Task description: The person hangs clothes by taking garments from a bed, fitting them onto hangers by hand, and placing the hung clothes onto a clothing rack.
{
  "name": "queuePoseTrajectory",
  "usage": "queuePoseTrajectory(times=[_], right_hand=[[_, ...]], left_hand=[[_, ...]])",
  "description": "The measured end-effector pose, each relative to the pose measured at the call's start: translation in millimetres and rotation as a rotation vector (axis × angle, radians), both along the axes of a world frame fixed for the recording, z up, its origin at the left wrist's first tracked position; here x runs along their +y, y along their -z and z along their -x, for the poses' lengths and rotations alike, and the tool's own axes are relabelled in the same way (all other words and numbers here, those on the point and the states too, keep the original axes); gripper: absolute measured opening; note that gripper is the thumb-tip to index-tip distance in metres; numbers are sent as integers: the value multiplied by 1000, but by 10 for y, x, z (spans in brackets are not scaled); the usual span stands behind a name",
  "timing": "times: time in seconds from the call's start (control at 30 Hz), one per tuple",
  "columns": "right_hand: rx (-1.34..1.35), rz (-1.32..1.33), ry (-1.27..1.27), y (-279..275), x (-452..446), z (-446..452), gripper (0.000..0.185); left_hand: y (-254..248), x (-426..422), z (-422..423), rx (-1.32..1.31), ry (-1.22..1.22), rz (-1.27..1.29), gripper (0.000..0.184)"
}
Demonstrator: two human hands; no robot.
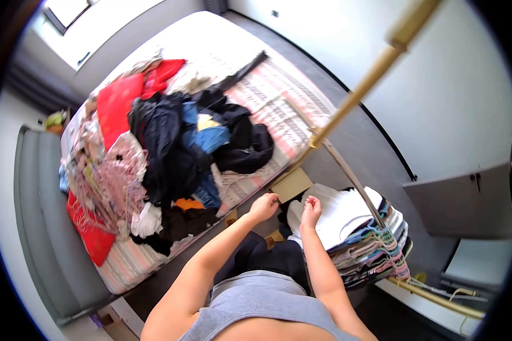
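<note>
My left hand is held out over the gap beside the bed, its fingers curled in, and I see nothing in them. Level with it, my right hand also has its fingers bent together with nothing visible in it. Behind and beside the right hand hang white clothes, at the near end of a row of garments on pastel hangers. Past the left hand, on the floor, sits a pale yellowish box.
A gold garment rack rises on the right. Left of me stands a bed heaped with dark clothes, jeans, pink clothes and red cushions. A grey headboard borders it. At right is a grey cabinet door.
</note>
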State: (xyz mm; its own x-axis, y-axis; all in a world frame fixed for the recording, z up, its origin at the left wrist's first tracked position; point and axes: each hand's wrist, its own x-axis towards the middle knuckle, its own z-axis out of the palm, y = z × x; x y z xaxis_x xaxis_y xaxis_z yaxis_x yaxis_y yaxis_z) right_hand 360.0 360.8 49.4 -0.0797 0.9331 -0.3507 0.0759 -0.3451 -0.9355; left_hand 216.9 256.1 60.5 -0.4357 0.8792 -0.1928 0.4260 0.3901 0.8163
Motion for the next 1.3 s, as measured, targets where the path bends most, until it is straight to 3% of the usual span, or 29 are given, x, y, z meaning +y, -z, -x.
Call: queuePoseTrajectory(times=[0.07, 0.23, 0.27, 0.33, 0.43, 0.53, 0.57, 0.6, 0.63, 0.7, 0.73, 0.77, 0.8, 0.87, 0.97, 1.0, 1.07, 1.1, 1.13, 1.17, 1.27, 1.3], right_hand=[[70, 49, -120, 0, -153, 424, 18], [23, 184, -352, -95, -679, 1434, 18], [30, 203, -395, -13, -778, 1590, 18], [-14, 246, -483, -73, -970, 1900, 18], [-10, 308, -583, -92, -1195, 2230, 17], [-48, 349, -674, -166, -1347, 2415, 16], [-66, 352, -692, -195, -1390, 2460, 16], [-84, 355, -710, -215, -1420, 2491, 16], [-101, 370, -740, -135, -1426, 2486, 18], [-164, 71, -864, -20, -1486, 2514, 28], [-193, -80, -921, -88, -1534, 2572, 34], [-213, -259, -997, -161, -1552, 2615, 57], [-168, -390, -1063, -289, -1596, 2685, 66], [-310, -860, -1129, -554, -1689, 2849, 72], [-196, -872, -1156, -359, -1654, 2917, 60], [-179, -702, -1204, -410, -1630, 2914, 54], [-152, -354, -1282, -513, -1560, 2874, 43], [-91, -261, -1229, -670, -1589, 2852, 29], [11, -179, -1152, -647, -1612, 2811, 30], [110, -99, -1071, -591, -1632, 2767, 31], [204, 334, -787, -929, -1714, 2600, 39], [292, 496, -727, -968, -1699, 2529, 40]], left_hand=[[20, -425, 491, -11, -186, -13, 27], [277, -1511, 1631, 279, -618, -25, 35], [269, -1686, 1806, 398, -699, 57, 46], [297, -1957, 2103, 415, -920, 219, 56], [417, -2238, 2534, 425, -1067, 357, 66], [308, -2296, 2895, 148, -853, 675, 60], [577, -2370, 2990, 171, -786, 612, 42], [540, -2329, 3053, 215, -735, 567, 28], [501, -2283, 3061, 268, -708, 401, 25], [363, -2165, 3014, 265, -699, 65, 22], [221, -2085, 2961, 179, -722, -79, 25], [67, -2057, 2927, 23, -662, -110, 23], [-96, -2031, 2891, -131, -599, -141, 21], [-382, -1949, 2761, -580, -512, -445, 18], [-856, -1935, 2553, -908, -333, -511, 5], [-881, -1936, 2473, -964, -323, -548, 7], [-804, -1958, 2395, -1064, -601, -733, 19], [-891, -1967, 2375, -1033, -666, -792, 20], [-980, -1971, 2362, -1003, -730, -847, 21], [-960, -2023, 2346, -810, -699, -789, 42], [-1123, -2146, 2084, -511, -423, -669, 61], [-1179, -2182, 1992, -295, -314, -614, 73]])
